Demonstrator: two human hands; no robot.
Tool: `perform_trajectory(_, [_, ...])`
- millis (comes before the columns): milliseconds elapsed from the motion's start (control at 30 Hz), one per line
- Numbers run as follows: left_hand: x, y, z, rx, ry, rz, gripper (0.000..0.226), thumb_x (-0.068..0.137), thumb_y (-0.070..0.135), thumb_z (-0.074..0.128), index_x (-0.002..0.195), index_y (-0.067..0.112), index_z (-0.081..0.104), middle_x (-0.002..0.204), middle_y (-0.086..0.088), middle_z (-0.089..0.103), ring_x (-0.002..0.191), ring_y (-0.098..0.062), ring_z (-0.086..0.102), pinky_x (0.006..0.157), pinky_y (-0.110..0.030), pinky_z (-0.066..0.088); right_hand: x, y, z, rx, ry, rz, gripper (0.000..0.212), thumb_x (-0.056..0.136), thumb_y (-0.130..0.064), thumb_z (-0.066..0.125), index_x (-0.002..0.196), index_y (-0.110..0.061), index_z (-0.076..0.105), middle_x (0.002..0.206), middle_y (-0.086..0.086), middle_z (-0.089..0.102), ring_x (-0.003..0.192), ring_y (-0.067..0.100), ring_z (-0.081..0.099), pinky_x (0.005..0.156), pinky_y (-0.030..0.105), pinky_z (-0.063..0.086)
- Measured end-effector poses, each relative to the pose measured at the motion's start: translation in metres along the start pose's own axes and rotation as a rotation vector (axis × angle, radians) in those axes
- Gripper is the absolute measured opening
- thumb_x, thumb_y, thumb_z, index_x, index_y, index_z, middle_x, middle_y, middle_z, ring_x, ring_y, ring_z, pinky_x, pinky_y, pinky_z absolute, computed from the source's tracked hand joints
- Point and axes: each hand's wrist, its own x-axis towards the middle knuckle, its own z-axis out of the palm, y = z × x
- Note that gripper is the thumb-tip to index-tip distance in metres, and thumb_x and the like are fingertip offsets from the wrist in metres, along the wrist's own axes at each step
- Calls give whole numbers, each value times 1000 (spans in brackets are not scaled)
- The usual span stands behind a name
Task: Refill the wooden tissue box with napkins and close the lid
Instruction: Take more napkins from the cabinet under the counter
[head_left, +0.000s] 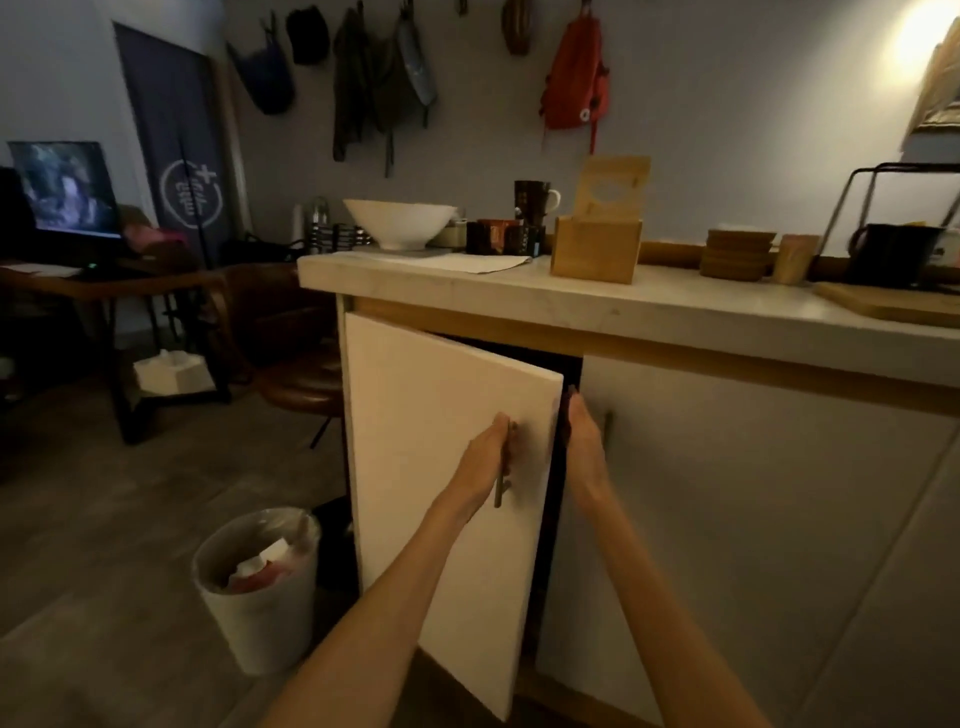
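The wooden tissue box stands on the countertop, and its lid with an oval slot is tipped up and open. No napkins show in the box. Below it, the left white cabinet door hangs partly open. My left hand grips that door's vertical bar handle. My right hand reaches into the dark gap beside the door's edge, fingers extended and tips hidden inside. The cabinet's contents are too dark to make out.
A white bowl, mugs, stacked wooden coasters and a black kettle crowd the counter. A lined waste bin stands on the floor left of the door. A stool and a desk with a monitor lie further left.
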Motion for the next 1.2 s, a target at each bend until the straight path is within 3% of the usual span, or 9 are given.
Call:
perform_trajectory(133, [-65, -21, -53, -145, 297, -11, 62, 103, 54, 25, 132, 12, 60, 126, -11, 64, 115, -27, 61, 75, -24, 51, -48, -23, 64, 188, -475, -3, 55, 102, -55, 13, 144, -35, 43, 147, -2, 49, 126, 10, 55, 99, 27, 47])
perform_trajectory(333, [-121, 0, -174, -217, 610, -191, 44, 103, 45, 39, 79, 21, 68, 76, -2, 68, 79, -21, 71, 82, -41, 57, -98, -45, 213, 6, -671, -364, 46, 104, -46, 12, 144, -58, -8, 160, -18, -15, 148, 6, -6, 123, 46, 3])
perform_trajectory(500, [-128, -6, -232, -196, 452, -160, 40, 100, 42, 44, 127, 15, 59, 94, 5, 66, 85, -15, 65, 81, -40, 56, -49, -36, 260, -240, -637, -673, 49, 95, -64, 28, 140, -46, 35, 160, -13, 17, 151, 8, 2, 122, 46, 6])
perform_trajectory(667, [-111, 41, -300, -83, 407, -185, 29, 100, 28, 49, 114, 8, 66, 103, -10, 66, 89, -22, 63, 81, -35, 51, -16, -43, 259, -322, -873, -725, 55, 99, -5, 49, 148, -28, 38, 158, -12, 30, 148, 2, 15, 119, 22, 17])
perform_trajectory(733, [-104, 76, -325, 87, 207, -304, 47, 100, 48, 45, 112, 9, 68, 97, -6, 70, 85, -18, 65, 79, -34, 48, 1, -48, 249, -363, -855, -668, 50, 100, -1, 45, 144, -23, 47, 151, -10, 42, 141, -1, 31, 113, 12, 25])
perform_trajectory(833, [-74, 122, -330, 419, -39, -514, 64, 97, 60, 38, 142, 15, 47, 135, 2, 56, 122, -25, 57, 108, -44, 41, 39, -32, 228, -613, -714, -513, 33, 101, -17, 48, 130, -24, 63, 127, -3, 67, 114, 5, 59, 99, 19, 44])
perform_trajectory(967, [-14, 131, -281, 1053, 73, -519, 68, 100, 59, 32, 150, 14, 37, 158, -7, 35, 140, -31, 40, 114, -45, 34, 105, 25, 188, -635, -541, 168, 23, 97, -19, 57, 113, -7, 68, 108, 12, 71, 89, 21, 67, 84, 39, 57])
perform_trajectory(1100, [29, 86, -262, 1373, 395, -147, 51, 105, 47, 26, 116, 11, 61, 108, -11, 67, 85, -28, 61, 77, -42, 43, 151, 74, 156, -118, -232, 650, 30, 97, -8, 56, 126, 2, 56, 91, 15, 60, 75, 21, 59, 75, 33, 56])
perform_trajectory(1200, [32, 70, -264, 1713, 541, -60, 32, 106, 32, 34, 125, 21, 57, 82, -6, 58, 56, -18, 44, 63, -38, 41, 179, 100, 158, 33, -166, 732, 31, 100, -6, 50, 129, 4, 54, 86, 13, 56, 77, 21, 57, 90, 32, 50])
